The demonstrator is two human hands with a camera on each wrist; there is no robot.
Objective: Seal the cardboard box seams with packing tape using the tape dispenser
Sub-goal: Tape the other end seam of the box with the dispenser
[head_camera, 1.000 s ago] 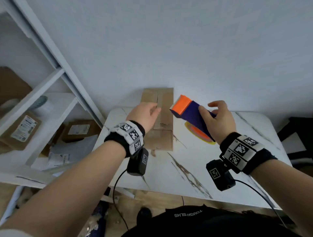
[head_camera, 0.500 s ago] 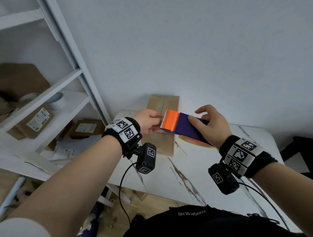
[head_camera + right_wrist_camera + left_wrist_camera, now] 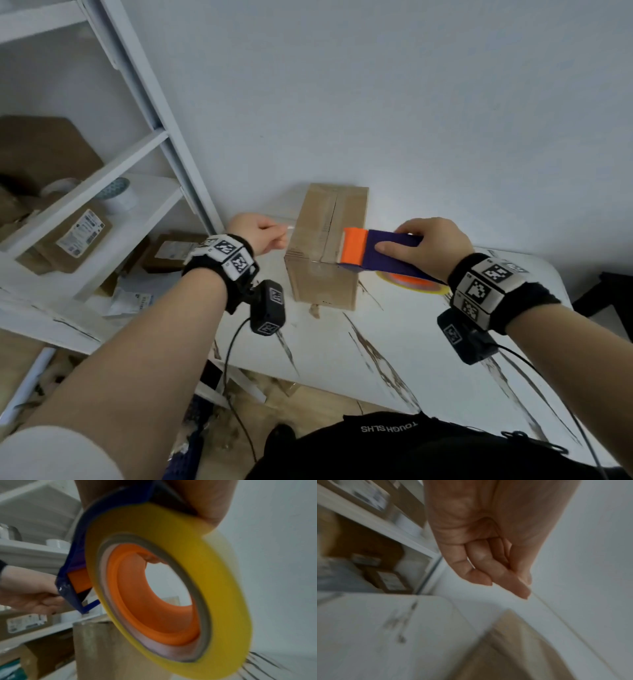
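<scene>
Head view: tape dispenser [image 3: 380,250] lies crosswise, orange end leftward over cardboard box [image 3: 325,246].

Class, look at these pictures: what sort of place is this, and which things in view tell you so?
Probably a small home or office packing corner. A white shelving unit holds labelled parcels, a cardboard box stands on a marble-patterned table, and the right hand holds a tape dispenser.
</scene>
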